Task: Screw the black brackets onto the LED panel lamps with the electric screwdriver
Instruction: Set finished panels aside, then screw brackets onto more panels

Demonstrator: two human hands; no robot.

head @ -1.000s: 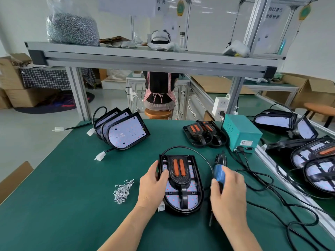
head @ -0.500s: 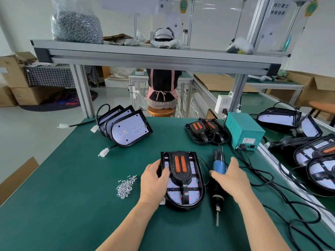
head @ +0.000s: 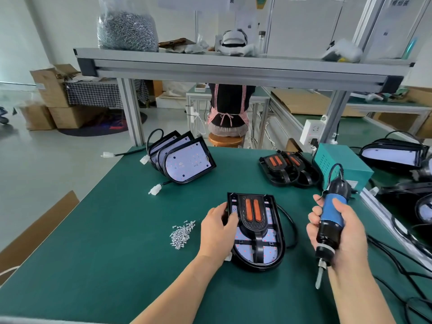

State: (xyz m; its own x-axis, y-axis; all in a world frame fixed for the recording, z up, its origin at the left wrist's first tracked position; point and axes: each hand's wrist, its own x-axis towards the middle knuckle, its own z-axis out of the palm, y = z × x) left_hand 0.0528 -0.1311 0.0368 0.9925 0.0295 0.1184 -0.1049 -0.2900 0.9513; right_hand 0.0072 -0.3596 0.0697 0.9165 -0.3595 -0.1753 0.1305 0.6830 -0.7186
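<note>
The LED panel lamp (head: 268, 250) lies flat on the green bench (head: 117, 230), its black bracket (head: 253, 226) seated on top. The left hand (head: 216, 228) grips the lamp's left edge, thumb on the panel. To the lamp's right, the right hand (head: 348, 232) is wrapped tight around the electric screwdriver (head: 332, 216), bit pointing down, clear of the bench. Loose screws (head: 182, 232) sit just left of the lamp. I see no screw on the bit (too small to be sure), so that likely comes first. Then I'd bring the bit square over a bracket hole, pin the lamp firmly, and keep fingers clear.
</note>
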